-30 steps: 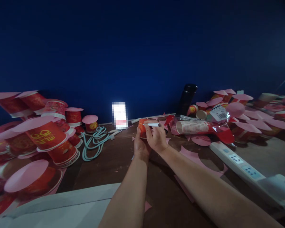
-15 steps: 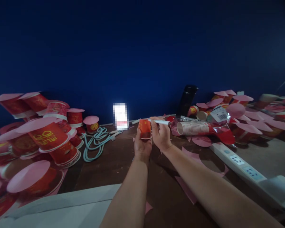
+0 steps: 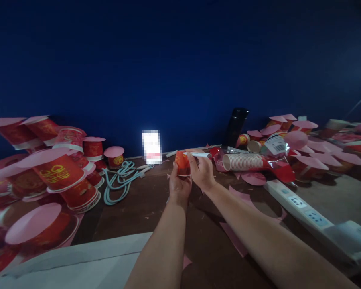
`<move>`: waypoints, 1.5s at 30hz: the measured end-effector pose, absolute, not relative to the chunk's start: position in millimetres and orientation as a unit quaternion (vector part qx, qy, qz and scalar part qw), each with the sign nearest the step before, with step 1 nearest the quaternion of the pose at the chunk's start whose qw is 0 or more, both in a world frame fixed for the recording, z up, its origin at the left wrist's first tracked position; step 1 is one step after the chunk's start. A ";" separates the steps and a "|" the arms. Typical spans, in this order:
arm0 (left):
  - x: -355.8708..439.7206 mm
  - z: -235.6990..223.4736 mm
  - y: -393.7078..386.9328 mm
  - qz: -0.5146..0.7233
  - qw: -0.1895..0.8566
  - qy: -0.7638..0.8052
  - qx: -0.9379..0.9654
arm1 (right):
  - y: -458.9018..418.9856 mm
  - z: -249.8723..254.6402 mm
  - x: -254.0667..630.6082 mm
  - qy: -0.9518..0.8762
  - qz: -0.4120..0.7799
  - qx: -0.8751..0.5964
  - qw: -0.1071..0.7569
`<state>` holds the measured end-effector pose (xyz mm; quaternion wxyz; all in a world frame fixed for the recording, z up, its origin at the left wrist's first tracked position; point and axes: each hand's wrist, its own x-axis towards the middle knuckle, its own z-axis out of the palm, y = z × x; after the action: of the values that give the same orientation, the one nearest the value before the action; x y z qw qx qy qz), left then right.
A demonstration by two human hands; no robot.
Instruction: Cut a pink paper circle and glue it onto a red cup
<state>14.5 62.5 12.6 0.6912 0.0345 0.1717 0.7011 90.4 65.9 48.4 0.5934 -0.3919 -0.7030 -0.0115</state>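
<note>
A small red paper cup (image 3: 183, 164) is held upside down, its white rim at the bottom. My left hand (image 3: 179, 188) is closed around it from below and the left side. Between the fingers of my right hand (image 3: 203, 174) lies a slim white pen (image 3: 201, 154), which points left toward the top of the cup. The fingertips of that hand are at the cup's upper right side; whether the pen's tip touches the cup I cannot tell. A coiled pale blue cable (image 3: 117, 188) lies on the table left of my hands.
Red cups with pink paper discs (image 3: 64, 168) are piled at left, more (image 3: 308, 160) at right. A bagged stack of paper cups (image 3: 243, 162), a black bottle (image 3: 236, 126) and a power strip (image 3: 297, 204) stand right. Pink scraps (image 3: 233, 239) and a white sheet (image 3: 87, 261) lie nearer; a lit screen (image 3: 152, 146) is behind.
My right hand moved right, away from the cup's front, uncovering it, then came slightly back left with the pen. My left hand keeps hold of the cup in about the same place.
</note>
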 end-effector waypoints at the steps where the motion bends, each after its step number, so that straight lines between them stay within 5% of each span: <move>1: 14.8 12.7 62.1 0.700 0.693 0.170 0.037 | 65.9 48.3 90.1 -0.706 -0.013 -0.389 0.592; 45: 12.8 15.0 60.5 0.698 0.696 0.164 0.035 | 64.1 45.8 87.9 -0.705 -0.067 -0.420 0.568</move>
<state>12.8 60.5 15.0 0.6957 0.0350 0.1643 0.6984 87.9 64.1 45.8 0.5682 -0.4199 -0.7045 -0.0668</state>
